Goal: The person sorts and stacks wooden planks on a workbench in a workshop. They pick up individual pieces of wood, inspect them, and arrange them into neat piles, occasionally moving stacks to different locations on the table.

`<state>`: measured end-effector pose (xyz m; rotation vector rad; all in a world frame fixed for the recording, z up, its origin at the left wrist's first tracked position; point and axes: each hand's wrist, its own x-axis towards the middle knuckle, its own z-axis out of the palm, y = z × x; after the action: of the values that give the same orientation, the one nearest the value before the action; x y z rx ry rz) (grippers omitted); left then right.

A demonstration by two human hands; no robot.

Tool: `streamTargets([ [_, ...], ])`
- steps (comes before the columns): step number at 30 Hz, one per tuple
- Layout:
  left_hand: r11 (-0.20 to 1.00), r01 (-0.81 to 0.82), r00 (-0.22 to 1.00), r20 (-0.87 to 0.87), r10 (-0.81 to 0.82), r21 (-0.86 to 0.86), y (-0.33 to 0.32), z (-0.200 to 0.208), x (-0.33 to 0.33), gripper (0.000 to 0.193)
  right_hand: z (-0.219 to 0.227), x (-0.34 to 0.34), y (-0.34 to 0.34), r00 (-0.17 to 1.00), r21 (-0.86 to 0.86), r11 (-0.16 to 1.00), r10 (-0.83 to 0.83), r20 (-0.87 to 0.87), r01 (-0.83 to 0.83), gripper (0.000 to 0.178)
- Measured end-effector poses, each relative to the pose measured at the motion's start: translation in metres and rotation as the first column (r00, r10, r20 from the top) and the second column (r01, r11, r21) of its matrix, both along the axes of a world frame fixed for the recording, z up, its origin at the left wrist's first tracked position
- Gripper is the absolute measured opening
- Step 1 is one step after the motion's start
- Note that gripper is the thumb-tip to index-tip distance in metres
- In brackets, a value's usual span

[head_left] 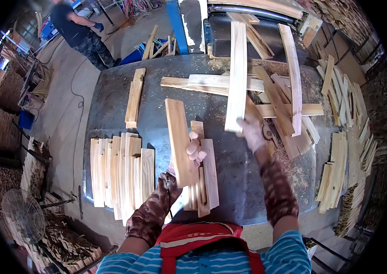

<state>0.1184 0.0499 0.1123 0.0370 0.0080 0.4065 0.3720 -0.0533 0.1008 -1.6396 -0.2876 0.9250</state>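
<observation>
A: Hands?
B: L hand grasping tan board over table ctr; R hand, blurry, pinching pale board by near end, to right.
A: Handling?
B: Prob. light, stiff, maybe splintery; hold edges nr middle.

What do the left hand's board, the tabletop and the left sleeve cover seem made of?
Board in the left hand: wood, apparently unfinished; pale, matte, faintly grained.
Tabletop: probably metal, dark with a dull sheen, though a coated surface is possible.
Left sleeve cover: likely cloth, brown-patterned, softly wrinkled; weave unclear.
</observation>
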Motion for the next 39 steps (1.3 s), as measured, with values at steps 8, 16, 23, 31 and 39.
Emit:
streamTargets([
  [8, 0.987, 0.03, 0.946, -0.323, 0.024, 0.161, -0.003, -0.014, -0.054, 0.038, -0.108, -0.119, -0.146, 0.975, -0.179, 0.983, -0.077, -0.209, 0.039, 0.03],
  [16, 0.122, 0.988, -0.084, -0.326, 0.942, 0.098, -0.036, -0.077, -0.182, 0.031, -0.092, -0.129, -0.178, 0.952, -0.076, 0.986, -0.164, -0.257, 0.149, 0.033],
  [23, 0.24, 0.969, -0.244, 0.073, 0.967, 0.065, -0.035, -0.126, -0.226, 0.063, -0.061, -0.162, -0.172, 0.911, 0.189, 0.976, -0.025, -0.412, 0.113, 0.031],
  [31, 0.779, 0.373, 0.438, -0.836, 0.331, 0.504, -0.068, -0.005, -0.027, 0.069, -0.007, -0.198, -0.155, 0.742, -0.037, 0.748, 0.649, -0.168, -0.663, 0.032],
  [39, 0.368, 0.538, 0.268, -0.568, 0.778, 0.758, -0.042, -0.091, -0.133, 0.04, -0.037, 0.002, -0.126, 0.182, -0.464, 0.83, 0.427, 0.886, 0.309, 0.079],
])
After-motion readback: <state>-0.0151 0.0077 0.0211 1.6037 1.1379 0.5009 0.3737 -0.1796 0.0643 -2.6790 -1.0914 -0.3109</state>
